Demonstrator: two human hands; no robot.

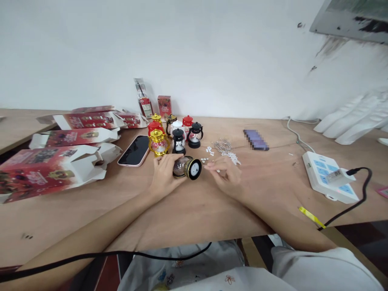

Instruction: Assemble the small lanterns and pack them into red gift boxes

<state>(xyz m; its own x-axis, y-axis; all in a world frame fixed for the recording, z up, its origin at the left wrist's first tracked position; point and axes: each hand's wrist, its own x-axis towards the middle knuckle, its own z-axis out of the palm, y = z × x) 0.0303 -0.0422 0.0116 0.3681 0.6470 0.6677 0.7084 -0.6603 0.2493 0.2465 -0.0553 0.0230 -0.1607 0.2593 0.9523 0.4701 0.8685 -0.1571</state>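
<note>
My left hand [165, 171] is closed round a small black and gold lantern [181, 166] with a clear body. The lantern is tipped on its side, its round base with a white disc turned towards my right hand [226, 173]. The fingertips of that hand are pinched together just right of the base; whatever they hold is too small to make out. Behind the hands stand several little lanterns: a gold one [158, 142], black ones [195, 134], red ones and a white one. Small round pieces [205, 159], white plastic bits [232, 157] and metal wire pieces [222, 144] lie beyond my right hand.
Open red printed boxes [57, 167] lie at the left, beside a phone [134, 150]. A bottle [144, 99] and a small red box [164, 105] stand by the wall. A second phone [256, 140] and a white power strip [329, 176] with cables are on the right.
</note>
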